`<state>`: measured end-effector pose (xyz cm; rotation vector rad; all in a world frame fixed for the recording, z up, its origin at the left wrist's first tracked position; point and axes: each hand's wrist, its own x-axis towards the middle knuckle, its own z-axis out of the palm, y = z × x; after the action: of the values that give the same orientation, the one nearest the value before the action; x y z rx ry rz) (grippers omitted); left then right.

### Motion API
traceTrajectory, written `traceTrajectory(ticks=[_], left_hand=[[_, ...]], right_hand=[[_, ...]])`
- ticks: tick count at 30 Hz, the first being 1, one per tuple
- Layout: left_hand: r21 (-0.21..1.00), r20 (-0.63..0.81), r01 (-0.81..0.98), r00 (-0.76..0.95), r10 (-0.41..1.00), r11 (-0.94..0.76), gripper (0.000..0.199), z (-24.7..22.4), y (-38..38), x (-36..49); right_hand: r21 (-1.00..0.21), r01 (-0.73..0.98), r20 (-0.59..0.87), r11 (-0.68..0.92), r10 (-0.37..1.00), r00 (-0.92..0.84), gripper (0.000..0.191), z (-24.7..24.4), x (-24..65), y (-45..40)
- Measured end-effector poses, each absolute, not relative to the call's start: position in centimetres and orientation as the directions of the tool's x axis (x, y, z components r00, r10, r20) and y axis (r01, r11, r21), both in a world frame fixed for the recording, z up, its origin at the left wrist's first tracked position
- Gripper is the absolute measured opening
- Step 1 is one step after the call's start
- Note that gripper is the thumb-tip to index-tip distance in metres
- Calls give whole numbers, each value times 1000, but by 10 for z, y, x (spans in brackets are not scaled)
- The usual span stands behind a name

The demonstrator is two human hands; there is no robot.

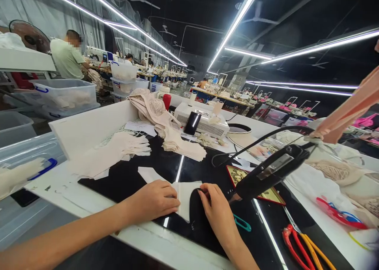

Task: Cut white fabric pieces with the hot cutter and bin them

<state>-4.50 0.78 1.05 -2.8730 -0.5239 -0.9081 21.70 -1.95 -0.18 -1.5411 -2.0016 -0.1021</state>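
A small cream-white fabric piece [184,199] lies on the glossy black work surface [130,187] in front of me. My left hand [160,199] rests on its left part, fingers together and curled against the cloth, thumb below. At the upper right corner, my right hand [214,207] pinches the piece's edge between thumb and fingertips. Another pale strip [149,174] shows beyond my left hand; whether it joins the piece I cannot tell. Close to my right wrist lies a teal-handled tool [242,222], partly hidden.
Fabric stacks [118,149] and lace-trimmed cups [152,108] lie behind the hands. A black corded tool [272,171] overhangs a red-rimmed tray [278,201] at right, near red-handled scissors [296,242]. A white machine [204,120] stands at the back. Someone [66,57] sits far left.
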Motion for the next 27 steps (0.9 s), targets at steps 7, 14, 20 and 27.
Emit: traceTrajectory(ticks=[7,14,20,27], left_hand=[[38,562,350,767,310,-936,13,12,7,-45],[55,556,352,766,322,-934,10,11,7,-44],[70,557,353,762,330,-933,12,10,8,-43],[71,549,349,769,328,-935,16,10,8,-45]], right_hand=[[-109,961,510,255,844,-167,26,-19,217,-13],[12,966,541,257,811,-222,36,-17,218,-12],[25,936,534,351,787,-309,40,-2,212,-44],[-203,862,500,465,806,-316,19,16,203,-90]])
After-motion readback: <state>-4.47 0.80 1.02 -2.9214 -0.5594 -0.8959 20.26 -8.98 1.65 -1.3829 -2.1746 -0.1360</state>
